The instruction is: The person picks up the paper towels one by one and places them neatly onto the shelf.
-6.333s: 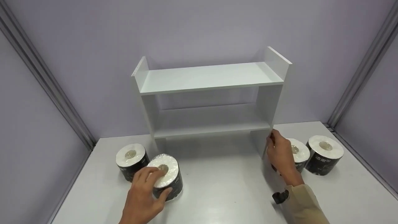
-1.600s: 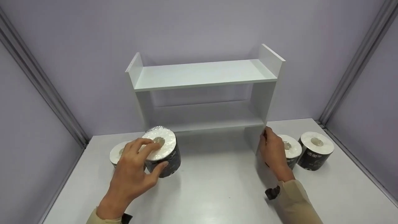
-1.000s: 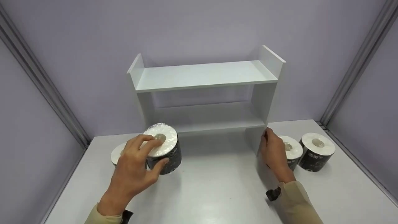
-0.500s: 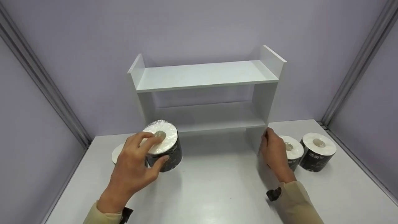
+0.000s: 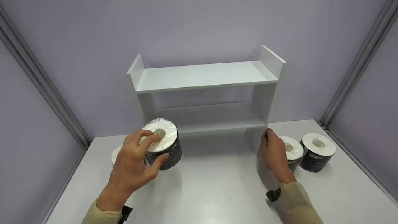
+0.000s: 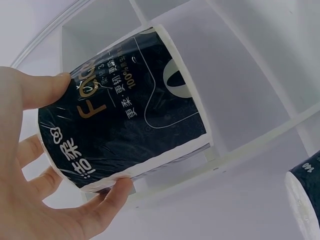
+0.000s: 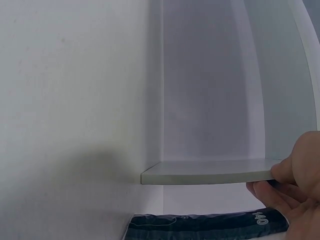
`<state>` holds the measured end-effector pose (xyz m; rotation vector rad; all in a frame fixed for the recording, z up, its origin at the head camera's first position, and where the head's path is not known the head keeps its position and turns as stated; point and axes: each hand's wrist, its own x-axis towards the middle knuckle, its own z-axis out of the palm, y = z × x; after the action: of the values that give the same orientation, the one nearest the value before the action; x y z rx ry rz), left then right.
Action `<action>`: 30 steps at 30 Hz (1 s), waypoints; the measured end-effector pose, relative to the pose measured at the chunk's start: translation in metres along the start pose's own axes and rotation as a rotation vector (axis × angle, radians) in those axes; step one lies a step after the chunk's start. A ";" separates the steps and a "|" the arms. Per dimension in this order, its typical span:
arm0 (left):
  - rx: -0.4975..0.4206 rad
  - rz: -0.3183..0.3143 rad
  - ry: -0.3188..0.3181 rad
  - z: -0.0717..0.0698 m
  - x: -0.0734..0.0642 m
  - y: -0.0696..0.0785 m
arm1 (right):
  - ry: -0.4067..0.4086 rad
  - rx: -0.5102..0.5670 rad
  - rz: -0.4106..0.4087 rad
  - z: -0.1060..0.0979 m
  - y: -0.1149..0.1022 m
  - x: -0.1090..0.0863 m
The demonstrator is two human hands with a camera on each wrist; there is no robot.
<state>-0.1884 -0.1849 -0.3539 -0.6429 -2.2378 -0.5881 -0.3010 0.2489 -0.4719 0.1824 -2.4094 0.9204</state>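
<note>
My left hand (image 5: 132, 166) grips a toilet paper roll (image 5: 169, 157) with a white top and a dark printed plastic wrapper. Thumb and fingers span the roll in the left wrist view, where its gold and white lettering shows. The roll is held in front of the lower left part of a white two-tier shelf unit (image 5: 205, 74). With thumb and fingers, my right hand (image 5: 275, 155) pinches the front edge of the unit's right side panel (image 7: 210, 178), below the lower board. Another toilet paper roll (image 5: 115, 154) stands behind my left hand, mostly hidden.
Two more rolls stand right of the unit: one toilet paper roll (image 5: 293, 149) partly behind my right hand, and another toilet paper roll (image 5: 317, 155) farther right. The white table (image 5: 211, 189) meets a pale back wall (image 5: 202, 28). Metal posts (image 5: 357, 62) stand at both corners.
Since the earliest frame, my left hand has raised its roll and brought it toward the shelf unit's lower left. Lately it has risen only slightly. My right hand keeps its pinch on the side panel.
</note>
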 end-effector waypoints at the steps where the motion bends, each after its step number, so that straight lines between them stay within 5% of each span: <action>1: 0.001 -0.001 -0.002 0.000 0.000 0.000 | 0.001 0.002 -0.003 0.000 0.000 0.000; 30: -0.019 -0.041 -0.060 0.006 0.012 -0.006 | -0.020 -0.008 -0.001 -0.001 0.000 0.000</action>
<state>-0.2026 -0.1832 -0.3496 -0.6335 -2.3086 -0.6184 -0.3006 0.2501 -0.4710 0.1909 -2.4312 0.9120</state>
